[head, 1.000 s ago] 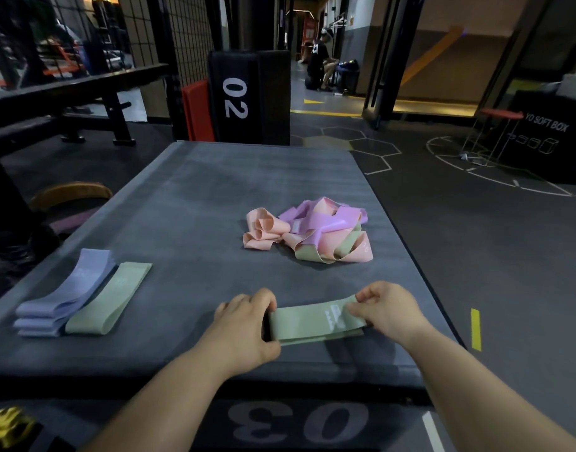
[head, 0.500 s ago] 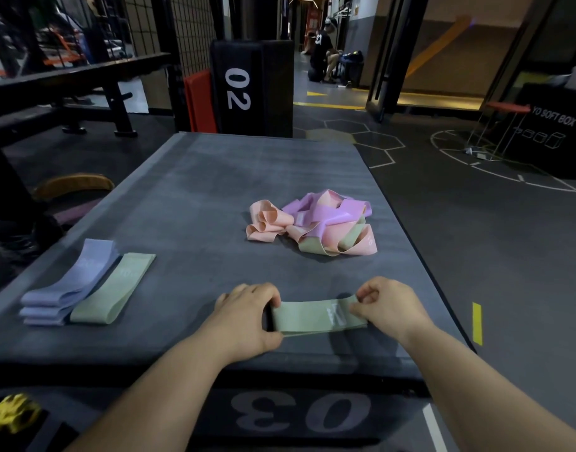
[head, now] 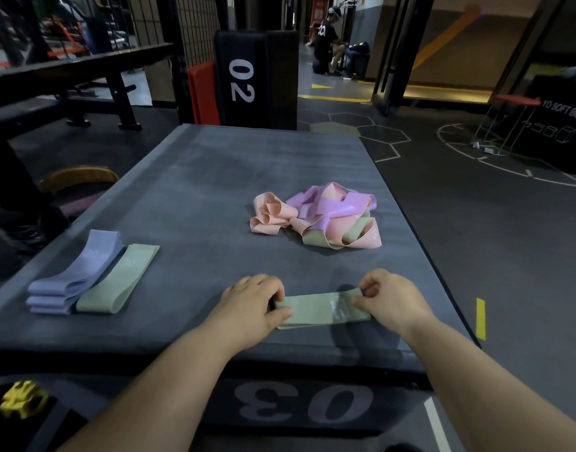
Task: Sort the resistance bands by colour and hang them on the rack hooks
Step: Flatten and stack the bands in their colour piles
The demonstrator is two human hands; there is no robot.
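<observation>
Little has shifted: the left hand (head: 250, 308) and right hand (head: 391, 301) still pinch the ends of the green band (head: 316, 309), now lying flatter at the near edge of the padded box (head: 214, 177), so it looks ready to join the other green band (head: 120, 277).

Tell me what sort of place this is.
Most likely a gym: a black padded box marked 02, another black box lettered SOFT BOX, a black metal bench, and a tangled pile of pastel resistance bands.
</observation>
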